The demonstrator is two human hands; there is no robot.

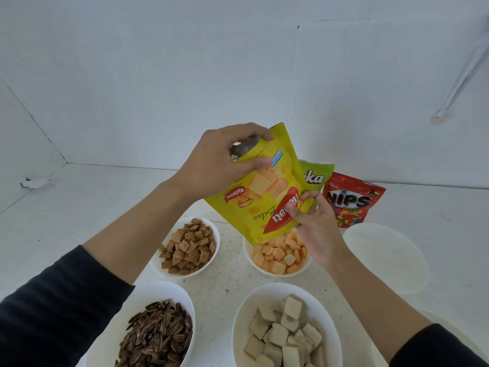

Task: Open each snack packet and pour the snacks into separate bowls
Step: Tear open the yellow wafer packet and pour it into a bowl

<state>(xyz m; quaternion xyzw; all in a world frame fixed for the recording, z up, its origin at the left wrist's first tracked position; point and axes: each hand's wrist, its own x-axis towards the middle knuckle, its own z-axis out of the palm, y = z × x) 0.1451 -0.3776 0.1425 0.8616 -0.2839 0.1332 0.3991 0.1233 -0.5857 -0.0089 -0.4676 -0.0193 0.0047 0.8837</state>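
Above the far middle bowl (275,274) on the counter (225,287), the yellow packet (264,186) hangs tilted and upside down, its lower corner just over orange-and-cream bites (280,254). The left hand (219,165) has its grip curled round the raised end, while the right hand (315,223) pinches the lower edge.

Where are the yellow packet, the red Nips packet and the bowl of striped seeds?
yellow packet (267,181), head view, on its printed front.
red Nips packet (353,201), head view, on the lettering.
bowl of striped seeds (165,291), head view, on its bare inner wall.
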